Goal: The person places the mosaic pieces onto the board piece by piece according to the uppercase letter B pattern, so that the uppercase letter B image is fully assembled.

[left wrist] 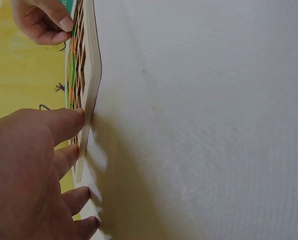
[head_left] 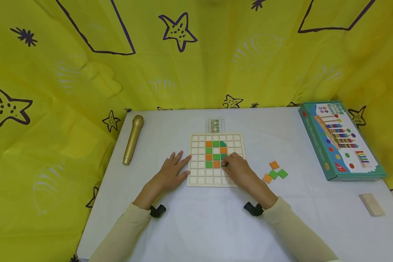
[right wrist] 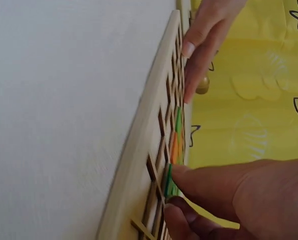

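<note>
A square wooden grid board (head_left: pixel 202 180) lies on the white table, with orange, light green and dark green tiles set in its middle cells. My left hand (head_left: pixel 170 173) lies flat with fingers spread, thumb and fingertips at the board's left edge. My right hand (head_left: pixel 240 171) is over the right part of the board, thumb and fingers pinching a dark green tile (right wrist: pixel 168 180) at a cell in the lowest row of tiles. The fingers partly hide this tile in the head view. Behind the board lies a small pattern card (head_left: pixel 209 124) with a printed grid.
Right of the board lie several loose tiles, among them an orange tile (head_left: pixel 274 165) and a green tile (head_left: pixel 283 173). A boxed game (head_left: pixel 344 142) and a pale wooden block (head_left: pixel 371 205) are farther right. A gold microphone (head_left: pixel 133 140) lies at the left. Yellow cloth (head_left: pixel 209 72) hangs behind.
</note>
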Available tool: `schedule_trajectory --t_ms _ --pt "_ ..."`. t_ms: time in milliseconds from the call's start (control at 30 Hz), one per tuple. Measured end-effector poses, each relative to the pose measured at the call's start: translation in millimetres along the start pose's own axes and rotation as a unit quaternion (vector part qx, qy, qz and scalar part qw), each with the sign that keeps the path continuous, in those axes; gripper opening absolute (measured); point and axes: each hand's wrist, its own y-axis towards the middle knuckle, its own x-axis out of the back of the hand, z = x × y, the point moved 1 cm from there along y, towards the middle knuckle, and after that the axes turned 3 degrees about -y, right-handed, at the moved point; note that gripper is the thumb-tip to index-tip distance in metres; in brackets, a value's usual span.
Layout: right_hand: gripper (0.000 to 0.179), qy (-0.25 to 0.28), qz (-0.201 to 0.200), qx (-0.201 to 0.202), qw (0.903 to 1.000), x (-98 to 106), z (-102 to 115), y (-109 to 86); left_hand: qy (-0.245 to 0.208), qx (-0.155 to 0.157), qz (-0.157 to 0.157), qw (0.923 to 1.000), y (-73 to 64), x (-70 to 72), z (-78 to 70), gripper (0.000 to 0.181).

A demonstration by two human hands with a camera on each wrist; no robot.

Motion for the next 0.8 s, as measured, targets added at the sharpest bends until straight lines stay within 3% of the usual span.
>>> schedule_trajectory --t_ms 167,300,600,800 --pt "0.016 0.014 0.022 0.010 0.9996 9.3 -8.3 -7.1 -0.001 0.001 0.002 1.0000 -0.6 -0.5 0.2 0.065" --pt "0.023 0.022 0.017 -0.007 0.9996 22.7 -20.9 -14.4 -0.002 0.000 -0.002 1.0000 -1.8 -0.6 0.0 0.065" --pt "0.042 0.005 -0.022 -0.107 0.9940 66.9 -69.0 -32.2 0.002 -0.002 -0.002 1.0000 -2.8 0.5 0.5 0.065" --pt "0.054 -0.008 0.013 -0.172 0.9850 85.2 -106.8 -47.9 0.005 -0.002 -0.002 1.0000 -2.6 0.0 0.7 0.065"
